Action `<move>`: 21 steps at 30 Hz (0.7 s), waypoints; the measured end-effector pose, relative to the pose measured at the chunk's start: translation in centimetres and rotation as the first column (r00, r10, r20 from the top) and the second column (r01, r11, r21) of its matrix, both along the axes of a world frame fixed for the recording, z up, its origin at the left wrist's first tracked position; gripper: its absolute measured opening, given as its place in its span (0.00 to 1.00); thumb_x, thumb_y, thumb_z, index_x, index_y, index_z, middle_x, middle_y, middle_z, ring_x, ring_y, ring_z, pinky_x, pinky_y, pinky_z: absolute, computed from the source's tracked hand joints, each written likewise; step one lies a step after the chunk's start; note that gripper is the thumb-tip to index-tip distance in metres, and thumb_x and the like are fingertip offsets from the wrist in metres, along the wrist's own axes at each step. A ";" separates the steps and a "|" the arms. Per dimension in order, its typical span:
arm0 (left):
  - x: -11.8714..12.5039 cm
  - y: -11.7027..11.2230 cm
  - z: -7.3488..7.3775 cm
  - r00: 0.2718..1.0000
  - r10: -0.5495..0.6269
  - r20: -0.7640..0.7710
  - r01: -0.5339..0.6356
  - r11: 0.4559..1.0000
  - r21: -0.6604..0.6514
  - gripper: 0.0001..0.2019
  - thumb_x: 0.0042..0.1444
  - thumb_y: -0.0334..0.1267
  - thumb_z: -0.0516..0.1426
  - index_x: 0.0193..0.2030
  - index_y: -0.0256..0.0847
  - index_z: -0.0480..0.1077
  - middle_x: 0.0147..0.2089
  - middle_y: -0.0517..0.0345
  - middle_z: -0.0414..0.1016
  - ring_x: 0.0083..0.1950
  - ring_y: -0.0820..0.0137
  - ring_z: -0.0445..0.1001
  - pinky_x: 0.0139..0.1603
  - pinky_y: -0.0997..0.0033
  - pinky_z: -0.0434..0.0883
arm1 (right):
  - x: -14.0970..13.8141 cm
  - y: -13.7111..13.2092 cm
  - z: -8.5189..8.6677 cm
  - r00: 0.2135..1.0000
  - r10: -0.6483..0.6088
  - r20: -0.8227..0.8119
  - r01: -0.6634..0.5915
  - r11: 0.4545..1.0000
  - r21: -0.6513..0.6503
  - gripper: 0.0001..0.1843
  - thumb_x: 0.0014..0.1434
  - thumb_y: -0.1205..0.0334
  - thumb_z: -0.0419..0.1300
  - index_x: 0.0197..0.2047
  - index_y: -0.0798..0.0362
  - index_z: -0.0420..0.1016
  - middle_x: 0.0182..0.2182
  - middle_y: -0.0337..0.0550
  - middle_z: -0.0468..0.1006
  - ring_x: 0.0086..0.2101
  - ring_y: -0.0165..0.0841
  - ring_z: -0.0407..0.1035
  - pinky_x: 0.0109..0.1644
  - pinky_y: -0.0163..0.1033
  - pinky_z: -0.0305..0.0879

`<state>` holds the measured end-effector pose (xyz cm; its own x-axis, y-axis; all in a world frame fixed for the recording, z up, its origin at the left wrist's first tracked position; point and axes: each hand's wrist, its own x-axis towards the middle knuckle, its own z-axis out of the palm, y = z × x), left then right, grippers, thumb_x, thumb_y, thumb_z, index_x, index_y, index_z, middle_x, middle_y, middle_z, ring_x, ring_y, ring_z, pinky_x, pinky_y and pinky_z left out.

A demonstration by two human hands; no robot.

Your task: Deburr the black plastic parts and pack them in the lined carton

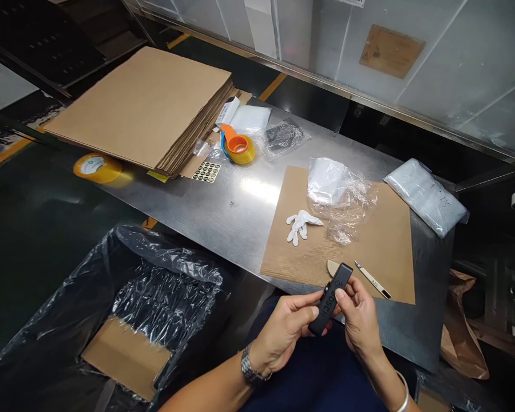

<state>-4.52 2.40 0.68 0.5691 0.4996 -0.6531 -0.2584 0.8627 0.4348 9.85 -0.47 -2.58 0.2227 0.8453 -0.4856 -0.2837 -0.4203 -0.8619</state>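
Both hands hold one small black bar point(330, 299): left hand point(283, 335) grips its bottom end, right hand point(360, 320) pinches its side, looking it over.

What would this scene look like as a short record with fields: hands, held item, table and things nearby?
left hand: left hand grips the lower end of the slim black plastic bar with pale lettering
right hand: right hand pinches the same bar from the other side
surface: steel table, brown cardboard sheet
on sheet: white cloth glove, crumpled clear plastic bag, thin white craft knife
further back: stack of flat cardboard, orange tape dispenser
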 end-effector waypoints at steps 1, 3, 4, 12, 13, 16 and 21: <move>0.0 0.0 -0.1 1.000 0.006 -0.002 -0.006 1.000 -0.015 0.18 0.51 0.35 0.55 0.50 0.34 0.70 0.40 0.45 0.76 0.35 0.69 0.72 0.41 0.64 0.68 | 0.0 0.0 -0.1 0.999 -0.009 -0.035 0.009 1.000 -0.006 0.19 0.51 0.55 0.61 0.45 0.52 0.65 0.30 0.39 0.71 0.26 0.28 0.66 0.22 0.30 0.65; -0.1 0.0 -0.2 1.000 0.020 -0.009 -0.021 0.999 -0.041 0.19 0.52 0.38 0.56 0.50 0.33 0.69 0.38 0.44 0.77 0.34 0.68 0.73 0.42 0.62 0.68 | 0.1 0.0 -0.2 0.994 -0.021 -0.109 0.018 1.000 -0.020 0.17 0.52 0.55 0.60 0.43 0.52 0.67 0.29 0.39 0.71 0.24 0.26 0.65 0.21 0.29 0.63; -0.1 0.0 -0.2 1.000 0.025 -0.017 -0.026 0.999 -0.045 0.20 0.52 0.40 0.55 0.51 0.32 0.69 0.38 0.43 0.77 0.35 0.67 0.73 0.41 0.61 0.68 | 0.1 0.0 -0.3 0.991 -0.024 -0.134 0.021 0.999 -0.024 0.16 0.53 0.55 0.60 0.42 0.52 0.67 0.29 0.38 0.70 0.24 0.25 0.65 0.21 0.28 0.62; 0.0 -0.1 -0.9 0.994 0.001 -0.109 0.005 0.998 0.055 0.26 0.45 0.40 0.62 0.53 0.34 0.65 0.42 0.43 0.76 0.42 0.61 0.74 0.42 0.61 0.68 | 0.0 0.4 -0.9 0.983 -0.060 -0.173 0.057 0.998 -0.022 0.18 0.50 0.56 0.62 0.44 0.52 0.68 0.32 0.41 0.74 0.29 0.28 0.68 0.27 0.30 0.65; -0.1 -0.2 -1.0 0.997 -0.006 -0.081 0.011 0.998 0.060 0.27 0.45 0.38 0.62 0.53 0.34 0.65 0.44 0.43 0.76 0.44 0.61 0.73 0.45 0.61 0.68 | 0.0 0.6 -1.1 0.976 -0.066 -0.205 0.060 0.997 -0.038 0.17 0.50 0.55 0.62 0.43 0.53 0.69 0.31 0.41 0.74 0.28 0.28 0.68 0.27 0.30 0.65; -0.6 -0.2 -1.0 1.000 -0.013 -0.009 0.014 0.995 0.095 0.28 0.44 0.34 0.63 0.54 0.38 0.64 0.51 0.45 0.72 0.53 0.61 0.69 0.53 0.62 0.63 | 0.0 0.7 -1.8 0.949 -0.098 -0.299 0.075 0.993 -0.087 0.15 0.51 0.53 0.60 0.38 0.55 0.72 0.29 0.43 0.76 0.28 0.31 0.69 0.29 0.33 0.66; -1.3 0.2 -1.1 0.996 -0.089 -0.016 0.090 0.978 0.190 0.28 0.47 0.33 0.60 0.57 0.42 0.62 0.56 0.49 0.68 0.58 0.63 0.63 0.59 0.63 0.58 | 0.2 1.1 -3.0 0.925 -0.115 -0.363 0.079 0.990 -0.114 0.16 0.51 0.51 0.59 0.36 0.55 0.73 0.30 0.45 0.77 0.30 0.35 0.71 0.33 0.38 0.68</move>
